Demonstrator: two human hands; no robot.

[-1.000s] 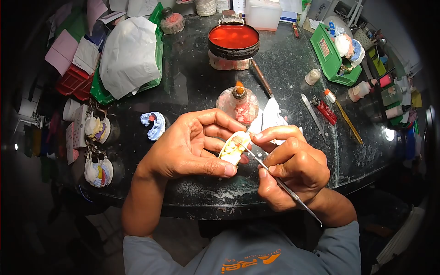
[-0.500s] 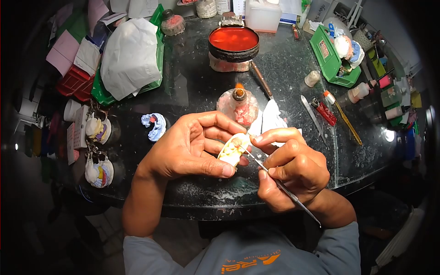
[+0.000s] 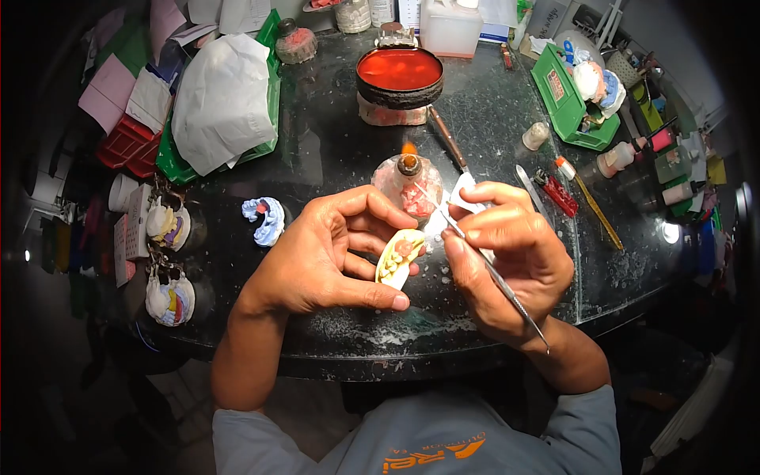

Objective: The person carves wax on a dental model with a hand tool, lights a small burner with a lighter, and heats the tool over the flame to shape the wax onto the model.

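Note:
My left hand grips a small yellowish dental cast between thumb and fingers, with a pinkish patch near its upper end. A thin metal wax carver is pinched in my right hand. Its working tip points up and left, apart from the cast, near the glass spirit burner. An orange flame rises from the burner's wick. Beside the burner, partly behind my right fingers, lies a crumpled white cloth or tissue.
Beyond the burner stands a dark round pan of red wax. A wooden-handled knife lies nearby. A blue-white dental cast and two mounted models sit left. Right are a red penknife, a yellow brush and a green bin.
My right hand has drawn the carver's tip off the cast and raised it up toward the burner. The cast has turned slightly in my left hand.

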